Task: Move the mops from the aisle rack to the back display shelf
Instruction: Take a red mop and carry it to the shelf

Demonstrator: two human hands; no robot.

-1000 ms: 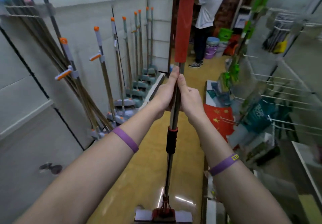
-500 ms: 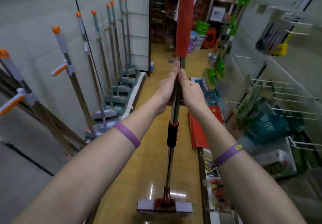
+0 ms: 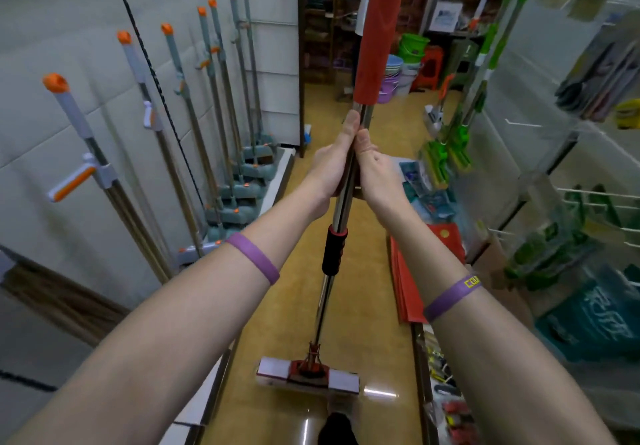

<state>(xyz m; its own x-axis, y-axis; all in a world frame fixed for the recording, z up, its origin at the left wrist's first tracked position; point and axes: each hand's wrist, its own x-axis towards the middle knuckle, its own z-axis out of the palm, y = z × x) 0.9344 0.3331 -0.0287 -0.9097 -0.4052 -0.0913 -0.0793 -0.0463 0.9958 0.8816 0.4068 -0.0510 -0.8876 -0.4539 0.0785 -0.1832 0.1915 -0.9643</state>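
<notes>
left hand (image 3: pixel 329 171) + right hand (image 3: pixel 377 174) grip red mop (image 3: pixel 341 216) shaft (upright) | grey mops (image 3: pixel 221 126) lean left

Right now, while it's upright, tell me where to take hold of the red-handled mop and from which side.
Grip the mop on its pole, from the sides. It stands nearly upright and is thin and round, easy to wrap, as the left hand and right hand do on bare metal. The black ribbed grip just below probably slips less.

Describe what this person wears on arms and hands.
No sleeves show and no gloves: the left hand and right hand are bare. The left wrist has a plain purple rubbery wristband; the right wrist has a purple wristband with yellow block lettering, not fully readable.
</notes>
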